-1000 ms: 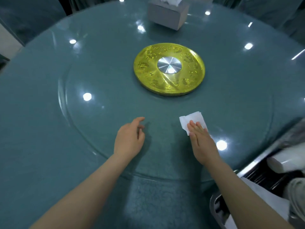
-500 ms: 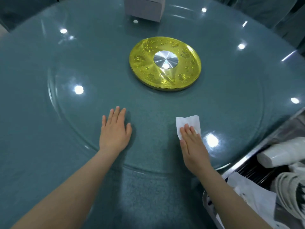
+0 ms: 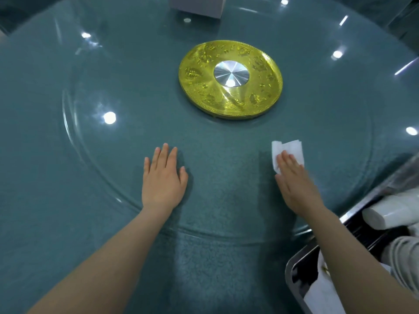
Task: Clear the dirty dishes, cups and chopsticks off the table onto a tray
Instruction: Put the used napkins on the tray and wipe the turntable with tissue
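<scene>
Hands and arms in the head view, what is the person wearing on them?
Nothing visible: the left hand and right hand are bare, with no gloves, rings, watch or bracelets. Both forearms are uncovered as far as the frame shows, with no sleeve in view.

Round teal table point(image 3: 45, 200) carries a clear glass turntable point(image 3: 74, 141) on a gold hub disc point(image 3: 230, 79) at centre. A grey box point(image 3: 196, 6) sits at the far edge. White tissue point(image 3: 292, 148) lies flat on the glass, near side.
</scene>
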`<move>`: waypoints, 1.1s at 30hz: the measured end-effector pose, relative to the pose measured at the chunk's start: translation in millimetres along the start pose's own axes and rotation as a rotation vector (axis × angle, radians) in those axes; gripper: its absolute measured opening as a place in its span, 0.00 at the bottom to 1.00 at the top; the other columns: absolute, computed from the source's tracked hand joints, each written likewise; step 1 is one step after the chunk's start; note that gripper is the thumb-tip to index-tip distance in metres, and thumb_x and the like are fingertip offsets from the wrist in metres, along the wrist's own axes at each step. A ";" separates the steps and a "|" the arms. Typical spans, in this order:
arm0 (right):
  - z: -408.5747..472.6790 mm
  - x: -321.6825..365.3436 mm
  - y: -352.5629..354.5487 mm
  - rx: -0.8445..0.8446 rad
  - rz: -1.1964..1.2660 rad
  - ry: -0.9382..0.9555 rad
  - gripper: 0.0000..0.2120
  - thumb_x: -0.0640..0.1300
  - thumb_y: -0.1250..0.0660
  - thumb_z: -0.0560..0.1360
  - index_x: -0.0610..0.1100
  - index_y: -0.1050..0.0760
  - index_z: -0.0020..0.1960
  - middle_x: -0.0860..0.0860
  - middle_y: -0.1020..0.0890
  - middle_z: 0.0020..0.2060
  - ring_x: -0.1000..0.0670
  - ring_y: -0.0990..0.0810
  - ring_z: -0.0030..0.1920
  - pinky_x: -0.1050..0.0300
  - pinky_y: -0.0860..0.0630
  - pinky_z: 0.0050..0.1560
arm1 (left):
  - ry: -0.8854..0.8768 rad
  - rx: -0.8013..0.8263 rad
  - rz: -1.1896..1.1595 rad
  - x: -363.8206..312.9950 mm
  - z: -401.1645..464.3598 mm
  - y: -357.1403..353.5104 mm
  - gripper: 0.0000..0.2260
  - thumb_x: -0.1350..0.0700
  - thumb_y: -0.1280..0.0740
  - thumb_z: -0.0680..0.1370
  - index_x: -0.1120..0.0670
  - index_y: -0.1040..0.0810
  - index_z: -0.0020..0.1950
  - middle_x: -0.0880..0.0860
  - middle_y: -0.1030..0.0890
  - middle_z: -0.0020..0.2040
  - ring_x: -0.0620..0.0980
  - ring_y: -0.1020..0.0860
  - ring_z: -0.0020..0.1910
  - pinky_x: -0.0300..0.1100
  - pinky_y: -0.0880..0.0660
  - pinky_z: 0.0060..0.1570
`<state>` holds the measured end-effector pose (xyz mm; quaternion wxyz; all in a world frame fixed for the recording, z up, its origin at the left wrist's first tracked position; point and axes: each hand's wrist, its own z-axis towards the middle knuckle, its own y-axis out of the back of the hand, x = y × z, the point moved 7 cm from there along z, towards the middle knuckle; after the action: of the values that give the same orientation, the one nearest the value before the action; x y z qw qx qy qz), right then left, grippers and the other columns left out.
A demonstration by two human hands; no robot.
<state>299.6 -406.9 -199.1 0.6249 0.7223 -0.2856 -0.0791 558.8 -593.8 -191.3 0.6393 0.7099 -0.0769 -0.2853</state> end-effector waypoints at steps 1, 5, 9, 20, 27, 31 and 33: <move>7.8 -10.9 6.0 -0.009 0.024 -0.065 0.25 0.46 0.51 0.82 0.41 0.51 0.77 0.47 0.53 0.77 0.49 0.55 0.77 0.53 0.57 0.75 | 0.000 0.004 0.001 -0.4 -0.5 -0.1 0.25 0.50 0.44 0.80 0.55 0.40 0.76 0.55 0.42 0.78 0.54 0.47 0.77 0.52 0.53 0.75; 28.7 -28.4 23.7 -0.119 0.041 -0.223 0.23 0.42 0.53 0.82 0.35 0.45 0.75 0.38 0.45 0.75 0.41 0.47 0.75 0.45 0.50 0.75 | -0.001 0.011 -0.002 -2.2 -1.1 -1.7 0.25 0.50 0.45 0.81 0.55 0.41 0.77 0.55 0.43 0.78 0.53 0.47 0.77 0.51 0.55 0.74; 32.7 7.3 25.3 -0.173 0.099 -0.210 0.21 0.38 0.52 0.81 0.31 0.42 0.73 0.36 0.42 0.74 0.40 0.45 0.75 0.50 0.51 0.75 | -0.004 0.009 0.017 -7.7 -4.6 -2.7 0.25 0.51 0.45 0.81 0.56 0.43 0.77 0.56 0.44 0.78 0.54 0.47 0.77 0.49 0.55 0.74; -19.7 156.1 -33.1 -0.011 0.115 0.298 0.26 0.40 0.49 0.80 0.39 0.50 0.77 0.45 0.52 0.77 0.48 0.58 0.77 0.59 0.66 0.74 | -0.013 0.091 0.062 -30.6 -12.4 0.1 0.25 0.54 0.44 0.80 0.59 0.42 0.76 0.58 0.42 0.77 0.56 0.40 0.75 0.47 0.42 0.71; -29.3 107.5 -19.1 0.011 0.135 0.291 0.29 0.31 0.47 0.76 0.45 0.44 0.76 0.59 0.53 0.72 0.60 0.60 0.71 0.74 0.69 0.66 | -0.105 0.182 -0.007 -33.0 -4.7 15.7 0.22 0.61 0.44 0.78 0.51 0.31 0.72 0.48 0.32 0.73 0.54 0.29 0.67 0.45 0.30 0.60; -31.5 76.2 -12.9 -0.002 0.157 0.153 0.30 0.29 0.48 0.76 0.46 0.43 0.76 0.60 0.53 0.71 0.57 0.54 0.75 0.74 0.67 0.67 | -0.141 0.161 -0.121 -29.6 -11.2 17.5 0.21 0.62 0.43 0.78 0.55 0.31 0.72 0.52 0.30 0.72 0.53 0.31 0.69 0.43 0.35 0.65; -29.6 61.1 -8.9 -0.021 0.173 0.040 0.29 0.30 0.48 0.77 0.46 0.44 0.76 0.57 0.50 0.75 0.55 0.52 0.76 0.68 0.61 0.72 | -0.146 0.126 -0.144 -20.3 -9.8 18.8 0.22 0.63 0.41 0.78 0.58 0.32 0.72 0.55 0.32 0.73 0.54 0.34 0.71 0.43 0.40 0.70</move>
<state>366.7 -412.3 -186.6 0.6427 0.6896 -0.3334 -0.0135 551.9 -578.9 -167.1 0.5642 0.7296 -0.0897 -0.3758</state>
